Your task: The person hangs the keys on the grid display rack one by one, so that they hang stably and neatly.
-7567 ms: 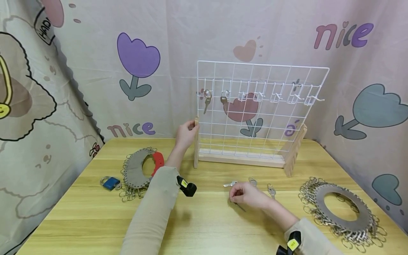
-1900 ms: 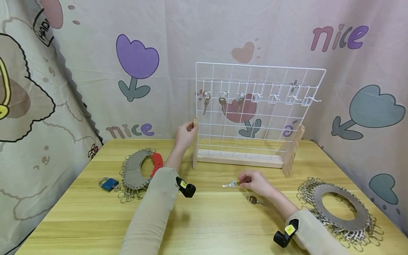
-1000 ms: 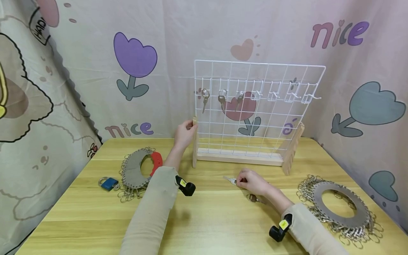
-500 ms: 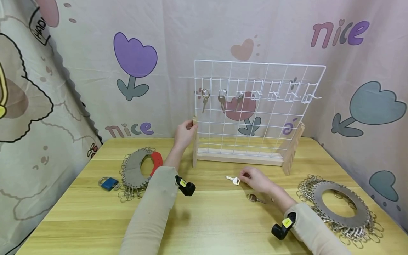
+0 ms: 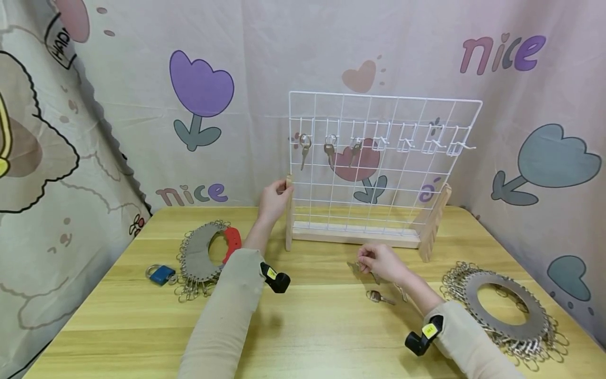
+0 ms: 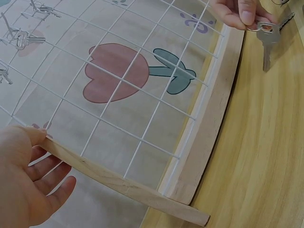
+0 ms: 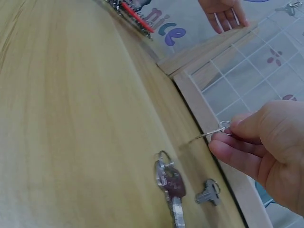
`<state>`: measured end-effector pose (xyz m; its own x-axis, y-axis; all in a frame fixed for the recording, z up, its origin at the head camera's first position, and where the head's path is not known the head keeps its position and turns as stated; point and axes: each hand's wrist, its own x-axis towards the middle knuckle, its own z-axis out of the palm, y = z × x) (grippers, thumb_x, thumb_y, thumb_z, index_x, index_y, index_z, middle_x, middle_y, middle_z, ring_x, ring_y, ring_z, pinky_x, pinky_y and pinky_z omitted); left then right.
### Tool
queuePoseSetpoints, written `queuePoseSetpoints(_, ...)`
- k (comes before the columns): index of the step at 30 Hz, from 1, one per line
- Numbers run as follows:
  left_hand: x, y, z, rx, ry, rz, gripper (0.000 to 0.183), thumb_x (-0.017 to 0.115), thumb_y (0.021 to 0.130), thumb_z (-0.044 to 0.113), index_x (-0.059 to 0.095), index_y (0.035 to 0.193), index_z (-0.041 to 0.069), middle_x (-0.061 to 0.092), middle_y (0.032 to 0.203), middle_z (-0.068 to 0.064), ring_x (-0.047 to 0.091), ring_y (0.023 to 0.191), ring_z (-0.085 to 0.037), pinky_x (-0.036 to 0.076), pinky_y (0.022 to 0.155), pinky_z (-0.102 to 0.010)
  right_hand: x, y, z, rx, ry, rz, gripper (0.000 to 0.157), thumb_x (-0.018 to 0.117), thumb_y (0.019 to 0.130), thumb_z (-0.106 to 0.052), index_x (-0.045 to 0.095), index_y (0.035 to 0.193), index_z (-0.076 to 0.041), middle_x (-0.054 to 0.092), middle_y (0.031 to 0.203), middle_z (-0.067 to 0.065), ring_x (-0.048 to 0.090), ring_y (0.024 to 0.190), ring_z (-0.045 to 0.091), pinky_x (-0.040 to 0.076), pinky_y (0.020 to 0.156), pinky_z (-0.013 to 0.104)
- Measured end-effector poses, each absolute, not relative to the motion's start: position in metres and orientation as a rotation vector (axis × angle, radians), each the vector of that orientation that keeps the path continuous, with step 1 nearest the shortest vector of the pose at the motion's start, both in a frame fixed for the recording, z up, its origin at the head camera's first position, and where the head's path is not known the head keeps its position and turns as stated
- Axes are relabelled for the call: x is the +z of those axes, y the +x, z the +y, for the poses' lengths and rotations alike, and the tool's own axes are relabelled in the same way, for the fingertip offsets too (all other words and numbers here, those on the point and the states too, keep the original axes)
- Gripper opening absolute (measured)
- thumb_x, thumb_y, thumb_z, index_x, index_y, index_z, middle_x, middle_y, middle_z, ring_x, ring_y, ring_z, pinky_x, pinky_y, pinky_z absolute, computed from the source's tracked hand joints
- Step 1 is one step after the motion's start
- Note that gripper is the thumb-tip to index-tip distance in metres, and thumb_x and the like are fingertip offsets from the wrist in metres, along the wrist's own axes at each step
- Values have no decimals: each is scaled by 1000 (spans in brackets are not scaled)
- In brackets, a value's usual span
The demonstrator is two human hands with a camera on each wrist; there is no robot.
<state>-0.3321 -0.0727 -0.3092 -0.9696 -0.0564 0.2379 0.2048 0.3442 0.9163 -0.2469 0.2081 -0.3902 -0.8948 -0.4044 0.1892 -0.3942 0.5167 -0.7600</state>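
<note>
My left hand [image 5: 274, 202] grips the wooden side post [image 5: 289, 216] of a white wire grid rack, seen close up in the left wrist view. My right hand [image 5: 382, 261] pinches the small ring of a silver key [image 7: 209, 133] between thumb and fingers, just above the table in front of the rack's wooden base [image 5: 355, 236]. Three keys hang on the left hooks, among them a leftmost key [image 5: 305, 152]. A brown-headed key [image 5: 379, 297] lies on the table below the right hand. More keys lie near it, partly hidden, including a small grey key [image 7: 209, 192].
Empty white hooks [image 5: 433, 143] line the grid's right side. To the right lies a grey ring plate [image 5: 473, 300] fringed with metal rings. On the left are a similar plate [image 5: 196, 252] with a red part and a blue padlock [image 5: 162, 274]. Patterned cloth hangs behind.
A third key has come onto the rack since the oldest frame. The right hand has taken the silver key by its ring and raised it slightly. My left hand stays on the post.
</note>
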Motion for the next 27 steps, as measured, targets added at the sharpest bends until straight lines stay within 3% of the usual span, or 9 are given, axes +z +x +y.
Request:
queuePoseSetpoints(8,-309,-332,-73,-1673,-132,-2381,41,55,94,24,53,128,2,58,120,-14,53,112,-26,43,94,-38,-373,-248,212,-1398,-630,2704,11,55,86,9,60,96,13,62,77,12,62,69,32,54,62,38)
queuePoseSetpoints(15,-309,-331,-73,-1674,-144,-2379,41,55,94,23,52,129,1,58,121,-16,52,113,-27,43,94,-39,-350,-250,217,-1278,-686,2894,6,61,85,4,65,89,5,65,77,7,61,67,16,53,60,31)
queuePoseSetpoints(24,-309,-329,-73,-1663,-142,-2378,41,55,94,26,53,128,2,58,120,-15,53,112,-27,43,94,-39,-311,-256,225,-1273,-708,3012,6,60,85,6,64,89,7,65,80,12,62,69,21,54,63,33)
queuePoseSetpoints(27,-309,-329,-73,-1667,-139,-2378,41,55,94,25,53,128,2,58,121,-15,53,112,-27,43,94,-39,-298,-256,227,-1259,-725,3069,5,60,86,4,64,89,5,65,78,11,62,69,20,53,63,28)
